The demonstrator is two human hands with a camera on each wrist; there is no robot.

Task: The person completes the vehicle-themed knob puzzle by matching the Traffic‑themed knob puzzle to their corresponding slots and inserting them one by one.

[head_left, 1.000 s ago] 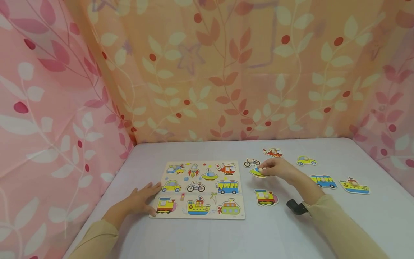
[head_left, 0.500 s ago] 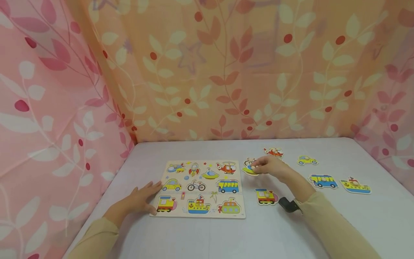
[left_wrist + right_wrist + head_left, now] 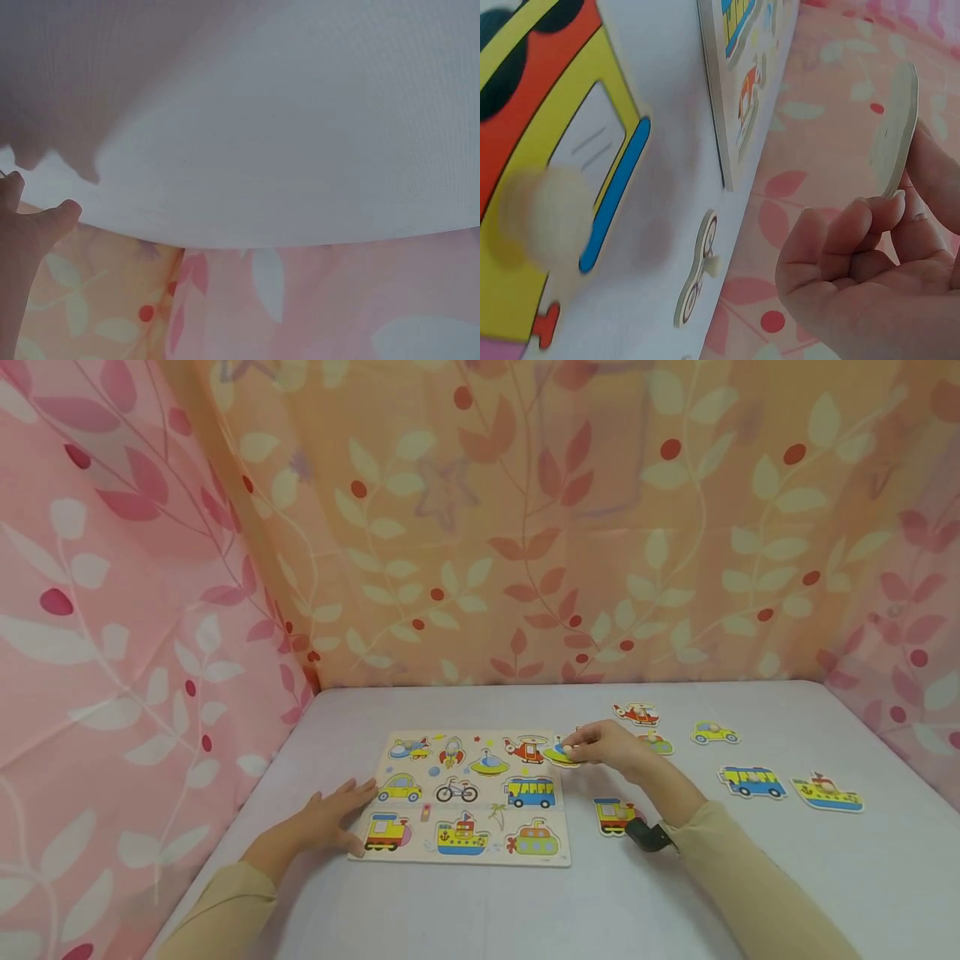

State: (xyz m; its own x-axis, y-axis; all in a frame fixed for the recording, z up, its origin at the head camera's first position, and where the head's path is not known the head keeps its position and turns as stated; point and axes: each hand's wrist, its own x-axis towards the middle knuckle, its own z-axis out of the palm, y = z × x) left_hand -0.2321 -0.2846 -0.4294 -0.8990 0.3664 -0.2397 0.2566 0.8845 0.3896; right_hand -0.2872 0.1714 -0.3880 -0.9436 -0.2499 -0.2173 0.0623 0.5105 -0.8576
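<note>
My right hand [image 3: 618, 752] pinches the knob of a flying saucer puzzle piece [image 3: 558, 755] and holds it at the right edge of the wooden puzzle board [image 3: 422, 845]. In the right wrist view the saucer piece [image 3: 901, 127] is raised off the table, its plain wooden back showing. My left hand [image 3: 318, 823] rests with fingers spread at the board's left edge. Among the board's vehicle pictures, the airplane [image 3: 410, 749] and rocket [image 3: 452, 752] have knobs. A bicycle piece [image 3: 696, 274] lies beside the board, mostly hidden behind my right hand in the head view.
Right of the board lie a train piece [image 3: 611, 817], a helicopter piece [image 3: 637, 714], a submarine piece [image 3: 660, 744], a yellow car piece [image 3: 716, 732], a bus piece [image 3: 752, 782] and a boat piece [image 3: 828, 793]. A black wrist device [image 3: 647, 836] overlaps the train. Floral cloth [image 3: 480, 568] encloses the table.
My right hand has carried the saucer piece leftward from among the loose pieces to the board's right edge. The submarine piece has come into view behind it. My left hand stays put.
</note>
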